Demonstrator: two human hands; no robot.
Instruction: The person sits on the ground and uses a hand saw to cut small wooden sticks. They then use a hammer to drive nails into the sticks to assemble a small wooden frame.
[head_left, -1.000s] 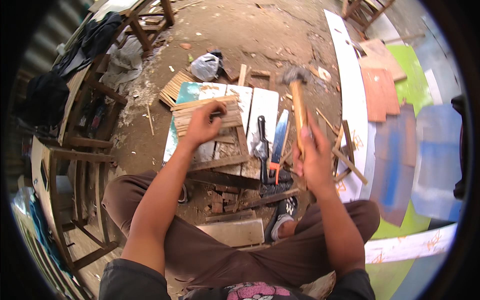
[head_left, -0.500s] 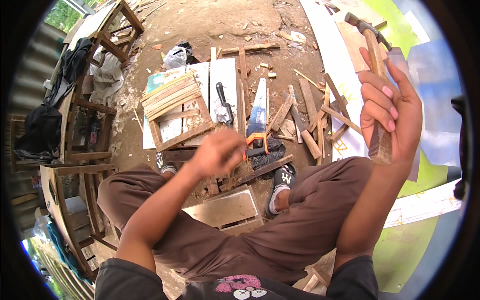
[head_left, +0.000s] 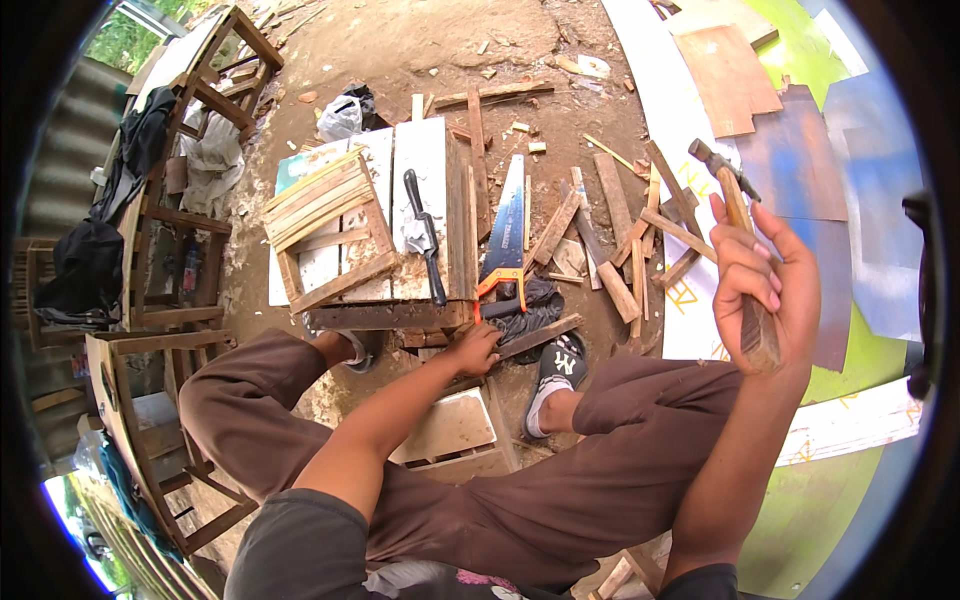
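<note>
My right hand (head_left: 758, 285) is raised at the right, closed round the wooden handle of a hammer (head_left: 738, 203), its metal head pointing up. My left hand (head_left: 472, 350) reaches down low in front of me, fingers bent and a little apart, by the end of a wood strip (head_left: 540, 337) and the near edge of a low white-topped bench (head_left: 421, 150). Nothing shows in it, though its underside is hidden. A slatted wooden frame (head_left: 335, 262) lies on the bench beside a black-handled tool (head_left: 425, 235). A handsaw with an orange-and-black handle (head_left: 503, 250) leans just right of the bench.
Several wood offcuts (head_left: 613, 195) lie scattered on the dirt floor right of the saw. A black plastic bag (head_left: 535, 308) sits below the saw handle. Painted sheets (head_left: 800, 170) cover the right side. Wooden racks (head_left: 150, 260) stand at the left. A wooden box (head_left: 450, 425) lies between my legs.
My left hand has dropped from in front of the bench to near the floor at its edge. My right hand, still gripping the hammer, has come slightly lower and leftward.
</note>
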